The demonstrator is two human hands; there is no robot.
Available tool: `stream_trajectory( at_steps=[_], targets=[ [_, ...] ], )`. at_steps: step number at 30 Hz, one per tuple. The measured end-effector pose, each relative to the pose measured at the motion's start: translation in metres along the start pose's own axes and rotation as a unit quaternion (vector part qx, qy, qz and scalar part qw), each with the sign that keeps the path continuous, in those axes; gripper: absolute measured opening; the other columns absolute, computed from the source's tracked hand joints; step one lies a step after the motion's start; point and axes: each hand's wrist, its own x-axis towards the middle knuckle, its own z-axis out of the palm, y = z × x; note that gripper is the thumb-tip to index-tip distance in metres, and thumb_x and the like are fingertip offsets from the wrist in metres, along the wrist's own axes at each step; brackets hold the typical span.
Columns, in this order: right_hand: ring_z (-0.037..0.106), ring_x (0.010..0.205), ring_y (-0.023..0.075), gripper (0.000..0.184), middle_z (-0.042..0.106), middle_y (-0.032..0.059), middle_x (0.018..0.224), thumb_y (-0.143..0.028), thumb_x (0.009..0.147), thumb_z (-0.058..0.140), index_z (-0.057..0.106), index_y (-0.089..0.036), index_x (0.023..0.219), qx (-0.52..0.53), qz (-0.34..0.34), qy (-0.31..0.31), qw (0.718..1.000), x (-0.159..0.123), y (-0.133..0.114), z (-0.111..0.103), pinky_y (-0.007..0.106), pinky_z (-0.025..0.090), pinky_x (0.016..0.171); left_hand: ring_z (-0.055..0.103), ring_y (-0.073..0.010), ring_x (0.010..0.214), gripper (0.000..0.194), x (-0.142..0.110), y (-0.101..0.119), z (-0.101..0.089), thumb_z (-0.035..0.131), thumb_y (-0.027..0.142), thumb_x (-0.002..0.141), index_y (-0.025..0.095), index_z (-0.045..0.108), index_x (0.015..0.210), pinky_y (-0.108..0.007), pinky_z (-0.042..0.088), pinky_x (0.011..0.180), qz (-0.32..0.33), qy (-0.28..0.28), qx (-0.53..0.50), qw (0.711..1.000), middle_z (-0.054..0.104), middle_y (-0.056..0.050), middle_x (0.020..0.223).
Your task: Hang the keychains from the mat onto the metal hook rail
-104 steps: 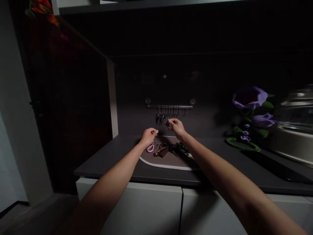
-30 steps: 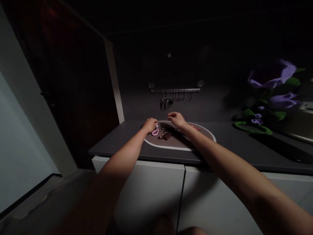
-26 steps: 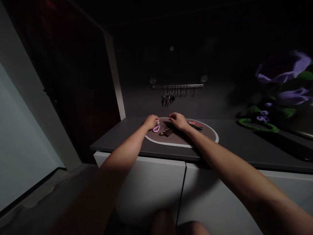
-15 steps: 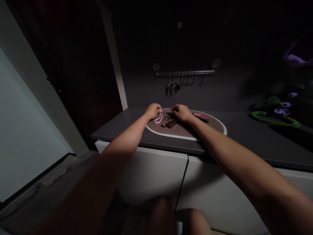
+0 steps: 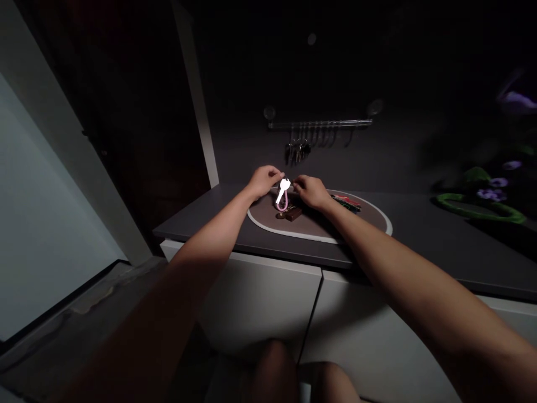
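A key [image 5: 284,189], shining bright white, hangs from the fingertips of my left hand [image 5: 265,182]. A pink strap loop [image 5: 282,207] dangles with it, over an oval brown mat [image 5: 268,221] with a white rim. My right hand [image 5: 311,191] is just to the right of the key, its fingers pinched together; whether something small is in them I cannot make out. Under the hands on the mat lie a dark brown block-like fob [image 5: 294,215] and a small round brown piece [image 5: 281,215]. Red and dark cords [image 5: 346,201] lie to the right of my right hand.
On the dark wall behind, a clear rail [image 5: 321,123] carries several hooks, with bunches of keys [image 5: 298,150] on the left ones. A green ring with purple flowers [image 5: 482,207] rests at the right of the dark counter [image 5: 423,246]. White cabinet doors [image 5: 268,296] are below.
My left hand has risen slightly, lifting the key and pink strap off the mat, and the key now hangs and catches the light. My right hand has moved up a little.
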Motion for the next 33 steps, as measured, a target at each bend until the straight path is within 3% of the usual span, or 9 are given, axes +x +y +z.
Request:
stream_trajectory(
  at_steps=[6, 15, 20, 26, 33],
  targets=[
    [0.058, 0.079, 0.0161, 0.026, 0.065, 0.0075, 0.086, -0.028, 0.083, 0.042, 0.061, -0.015, 0.095, 0.089, -0.018, 0.067, 0.994, 0.000, -0.001, 0.001, 0.026, 0.041, 0.074, 0.050, -0.0086, 0.057, 0.021, 0.003, 0.002, 0.001, 0.062, 0.031, 0.068, 0.011, 0.060, 0.069, -0.022, 0.038, 0.058, -0.018, 0.022, -0.161, 0.987, 0.059, -0.002, 0.063],
    [0.055, 0.072, 0.0123, 0.026, 0.061, 0.0024, 0.082, -0.039, 0.077, 0.049, 0.056, -0.017, 0.090, 0.303, -0.039, 0.073, 0.950, 0.004, -0.001, 0.010, 0.028, 0.044, 0.071, 0.056, -0.0082, 0.064, 0.023, 0.000, 0.012, 0.001, 0.070, 0.029, 0.062, 0.010, 0.057, 0.068, -0.022, 0.044, 0.066, -0.075, 0.022, -0.347, 0.935, 0.061, -0.002, 0.066],
    [0.054, 0.075, 0.0117, 0.028, 0.060, 0.0015, 0.082, -0.041, 0.072, 0.056, 0.055, -0.018, 0.087, 0.370, -0.044, 0.078, 0.925, 0.004, -0.004, 0.010, 0.027, 0.044, 0.072, 0.056, -0.0082, 0.063, 0.021, -0.003, 0.014, 0.002, 0.069, 0.026, 0.064, 0.010, 0.056, 0.068, -0.025, 0.045, 0.068, -0.088, -0.001, -0.374, 0.923, 0.060, -0.002, 0.066],
    [0.051, 0.069, 0.0106, 0.033, 0.059, 0.0012, 0.075, -0.047, 0.069, 0.057, 0.057, -0.016, 0.079, 0.373, -0.018, 0.066, 0.925, 0.003, -0.006, 0.008, 0.024, 0.042, 0.067, 0.056, -0.0072, 0.065, 0.016, -0.005, 0.017, 0.005, 0.066, 0.023, 0.068, 0.011, 0.056, 0.071, -0.025, 0.045, 0.071, -0.107, -0.019, -0.360, 0.927, 0.060, -0.001, 0.068],
    [0.049, 0.065, 0.0099, 0.030, 0.058, 0.0005, 0.070, -0.043, 0.067, 0.060, 0.059, -0.015, 0.075, 0.416, -0.005, 0.084, 0.905, 0.005, -0.002, 0.009, 0.023, 0.042, 0.063, 0.058, -0.0088, 0.071, 0.015, -0.006, 0.018, 0.004, 0.067, 0.022, 0.067, 0.011, 0.058, 0.074, -0.027, 0.046, 0.075, -0.116, -0.039, -0.381, 0.916, 0.062, -0.002, 0.073]
  ],
)
